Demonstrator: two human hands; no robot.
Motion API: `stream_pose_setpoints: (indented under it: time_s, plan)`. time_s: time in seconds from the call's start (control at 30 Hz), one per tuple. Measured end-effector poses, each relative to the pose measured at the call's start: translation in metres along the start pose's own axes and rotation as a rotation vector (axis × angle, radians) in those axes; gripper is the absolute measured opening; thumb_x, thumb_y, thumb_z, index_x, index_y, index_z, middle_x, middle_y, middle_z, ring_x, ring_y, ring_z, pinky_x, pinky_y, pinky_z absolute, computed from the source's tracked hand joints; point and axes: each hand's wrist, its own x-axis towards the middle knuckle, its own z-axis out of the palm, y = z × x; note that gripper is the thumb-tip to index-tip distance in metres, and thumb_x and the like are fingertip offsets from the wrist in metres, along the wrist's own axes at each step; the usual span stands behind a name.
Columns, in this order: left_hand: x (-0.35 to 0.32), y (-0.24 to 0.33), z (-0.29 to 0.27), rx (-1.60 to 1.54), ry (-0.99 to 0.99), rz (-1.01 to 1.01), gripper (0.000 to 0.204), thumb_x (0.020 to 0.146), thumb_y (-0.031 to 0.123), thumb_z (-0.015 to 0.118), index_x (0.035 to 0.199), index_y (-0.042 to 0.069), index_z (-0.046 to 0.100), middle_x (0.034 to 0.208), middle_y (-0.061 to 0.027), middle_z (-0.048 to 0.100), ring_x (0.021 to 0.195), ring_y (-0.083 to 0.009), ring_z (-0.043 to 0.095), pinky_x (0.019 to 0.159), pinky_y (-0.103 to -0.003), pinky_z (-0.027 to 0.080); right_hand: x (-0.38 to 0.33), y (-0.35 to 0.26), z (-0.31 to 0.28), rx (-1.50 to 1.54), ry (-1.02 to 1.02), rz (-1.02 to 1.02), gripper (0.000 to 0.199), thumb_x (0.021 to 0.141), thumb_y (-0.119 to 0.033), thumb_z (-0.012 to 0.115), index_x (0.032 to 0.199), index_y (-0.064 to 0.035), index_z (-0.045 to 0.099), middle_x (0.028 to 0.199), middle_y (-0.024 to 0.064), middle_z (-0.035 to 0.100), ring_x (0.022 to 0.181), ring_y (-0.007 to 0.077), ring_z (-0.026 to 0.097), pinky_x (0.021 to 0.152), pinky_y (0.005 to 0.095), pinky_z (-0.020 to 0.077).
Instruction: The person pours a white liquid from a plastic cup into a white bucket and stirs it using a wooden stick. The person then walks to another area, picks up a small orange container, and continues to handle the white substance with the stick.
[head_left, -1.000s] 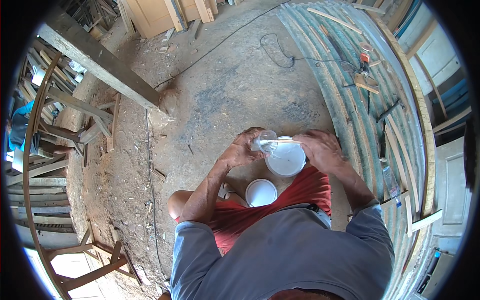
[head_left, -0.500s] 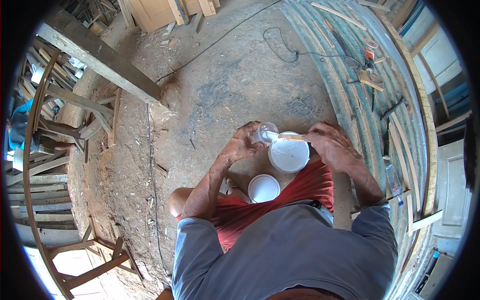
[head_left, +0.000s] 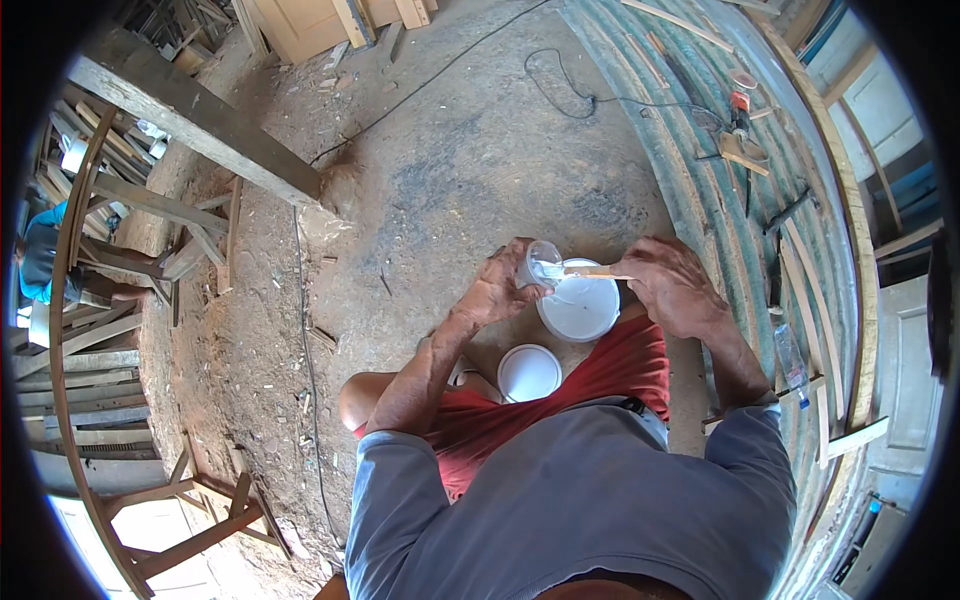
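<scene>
From my remote view through the head camera, I read both hands as engaged. The left hand [head_left: 500,285] is clamped around a clear plastic cup [head_left: 540,254], held above the floor at the upper-left edge of the larger tub, as seen from overhead. The right hand [head_left: 675,285] is clamped on the far end of a flat wooden stick [head_left: 597,271]; its other end meets white material [head_left: 547,271] at the cup. I cannot confirm the cup's exact tilt.

Handling: I rate the cup light, thin-walled and easily squeezed; grip the sidewall with low force, clear of the rim. I rate the stick light and stiff; hold the dry end. Material on either surface would probably make it slippery.

Containers: the smaller white round tub [head_left: 529,375] sits near the legs. The larger white round tub [head_left: 580,312] lies just beyond it. I cannot tell whether either white face is lid or contents. Farther right, a clear plastic bottle [head_left: 788,352] lies on corrugated sheeting [head_left: 690,200].
</scene>
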Motion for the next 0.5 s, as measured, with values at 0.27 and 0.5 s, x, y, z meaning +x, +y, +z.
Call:
stream_pose_setpoints:
  time_s: [0.27, 0.5]
  plan:
    - [0.001, 0.007, 0.018, 0.17, 0.087, 0.121, 0.074, 0.077, 0.027, 0.087, 0.136, 0.007, 0.047, 0.117, -0.0185, 0.065, 0.111, -0.0383, 0.064, 0.094, -0.045, 0.053, 0.003, 0.004, 0.01, -0.055, -0.046, -0.039, 0.025, 0.086, -0.011, 0.065, 0.108, -0.0127, 0.075, 0.106, 0.0108, 0.068, 0.106, 0.0296, 0.062, 0.098, 0.0443, 0.0466]
    - [0.006, 0.013, 0.01, 0.201, 0.197, 0.081, 0.066, 0.075, 0.015, 0.084, 0.131, 0.008, 0.05, 0.112, -0.0132, 0.067, 0.103, -0.0327, 0.069, 0.089, -0.042, 0.057, 0.0, 0.007, -0.002, -0.011, -0.045, -0.017, 0.025, 0.086, -0.01, 0.064, 0.109, -0.0118, 0.073, 0.107, 0.0126, 0.067, 0.107, 0.0335, 0.062, 0.096, 0.0458, 0.0474]
